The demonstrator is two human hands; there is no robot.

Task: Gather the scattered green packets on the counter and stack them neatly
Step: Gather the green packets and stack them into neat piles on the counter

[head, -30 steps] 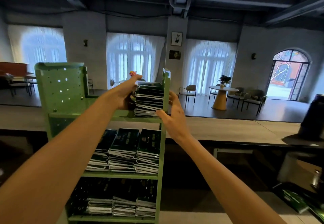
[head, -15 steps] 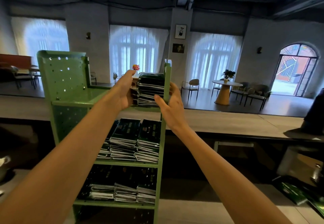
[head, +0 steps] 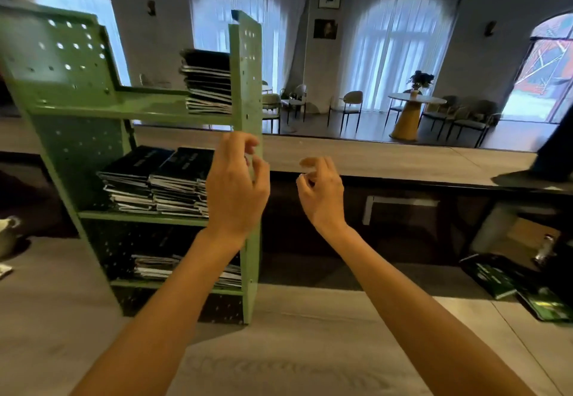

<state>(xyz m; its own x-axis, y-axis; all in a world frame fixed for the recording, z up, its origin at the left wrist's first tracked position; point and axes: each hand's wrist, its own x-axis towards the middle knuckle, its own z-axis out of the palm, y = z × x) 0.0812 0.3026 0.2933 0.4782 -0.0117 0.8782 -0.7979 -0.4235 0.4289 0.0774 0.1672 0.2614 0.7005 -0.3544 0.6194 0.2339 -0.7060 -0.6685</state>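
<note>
Fingers [head: 245, 144] of left hand [head: 237, 188] and right hand [head: 322, 194] loosely curled in mid-air, gripping nothing. Far right and lower, loose green packets [head: 493, 276] flat on counter [head: 310, 349], long edges slanting away rightward; well apart from both hands, nearer the right hand. Probably calls for a reach down and right with that hand. Up-left of the left hand, neat stack [head: 207, 85] on top shelf of green rack [head: 245, 85], against its right post.

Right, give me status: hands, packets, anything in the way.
Both empty: left hand, right hand, fingers loosely curled. One stack of packets on the green rack, top shelf. Far right, loose packets on the counter. Nothing visible in the way.
</note>
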